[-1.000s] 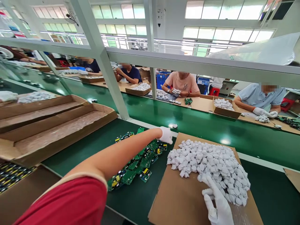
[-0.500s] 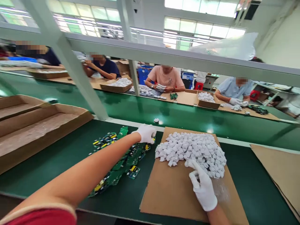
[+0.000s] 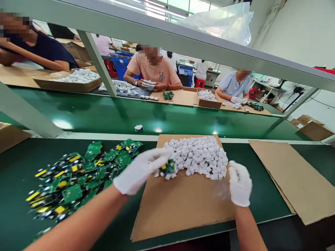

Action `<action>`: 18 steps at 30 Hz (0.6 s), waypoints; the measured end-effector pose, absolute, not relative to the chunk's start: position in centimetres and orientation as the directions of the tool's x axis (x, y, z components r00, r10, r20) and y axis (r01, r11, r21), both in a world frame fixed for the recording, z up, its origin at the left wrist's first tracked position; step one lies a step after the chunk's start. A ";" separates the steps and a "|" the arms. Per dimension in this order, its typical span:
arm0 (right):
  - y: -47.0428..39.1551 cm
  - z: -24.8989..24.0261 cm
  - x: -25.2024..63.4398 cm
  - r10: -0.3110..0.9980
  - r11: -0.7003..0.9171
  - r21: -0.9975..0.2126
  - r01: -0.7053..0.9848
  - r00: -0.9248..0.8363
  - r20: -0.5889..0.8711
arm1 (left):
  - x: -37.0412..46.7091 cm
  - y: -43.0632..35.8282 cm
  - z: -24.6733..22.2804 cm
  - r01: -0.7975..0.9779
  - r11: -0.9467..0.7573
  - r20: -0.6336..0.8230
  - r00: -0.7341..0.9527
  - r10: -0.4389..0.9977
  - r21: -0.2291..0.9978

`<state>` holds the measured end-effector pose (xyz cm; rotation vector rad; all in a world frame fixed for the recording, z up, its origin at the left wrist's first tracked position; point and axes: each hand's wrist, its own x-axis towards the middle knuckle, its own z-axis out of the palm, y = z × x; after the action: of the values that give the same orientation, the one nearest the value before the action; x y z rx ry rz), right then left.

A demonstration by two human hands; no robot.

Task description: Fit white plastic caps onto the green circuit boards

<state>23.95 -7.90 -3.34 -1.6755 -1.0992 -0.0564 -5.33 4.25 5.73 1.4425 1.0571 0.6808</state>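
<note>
My left hand (image 3: 145,167), in a white glove, grips a small green circuit board (image 3: 169,167) between thumb and fingers, over the near left edge of the white pieces. These small white lumps (image 3: 196,155) lie heaped on a flat cardboard sheet (image 3: 183,209); their exact kind is unclear. My right hand (image 3: 240,183), also white-gloved, is closed beside the heap at the cardboard's right edge. Its curled fingers hide whatever they may hold. Left of the cardboard, a loose pile of green circuit boards (image 3: 72,193) with yellow parts spreads over the dark green bench, partly behind my left forearm.
More cardboard sheets (image 3: 295,177) lie to the right, and a cardboard tray (image 3: 12,137) stands at the left edge. A pale frame bar (image 3: 209,57) crosses above the bench. One white-topped piece (image 3: 139,128) sits on the green belt (image 3: 117,118). Co-workers (image 3: 154,75) sit beyond.
My left hand has come from the board pile to the white heap with a circuit board. My right hand has moved off the heap to its right side and closed. The view has turned right.
</note>
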 end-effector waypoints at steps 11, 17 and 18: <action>-7.7 -6.1 22.9 0.854 -0.102 -0.325 0.940 0.251 0.456 | 2.6 -0.5 -2.5 -0.174 0.845 -0.501 0.738 0.452 0.506; -7.7 -6.4 22.7 0.836 -0.122 -0.325 0.938 0.274 0.476 | 1.8 -0.4 -4.0 -0.185 0.847 -0.389 0.826 0.408 0.498; -7.6 -6.4 22.6 0.836 -0.134 -0.318 0.938 0.280 0.472 | 1.9 -0.4 -4.1 -0.192 0.854 -0.386 0.829 0.405 0.483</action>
<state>22.65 -7.64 -6.36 -2.0003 -1.5876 -0.2408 1.88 -0.39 -4.13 0.4452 0.5010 0.3280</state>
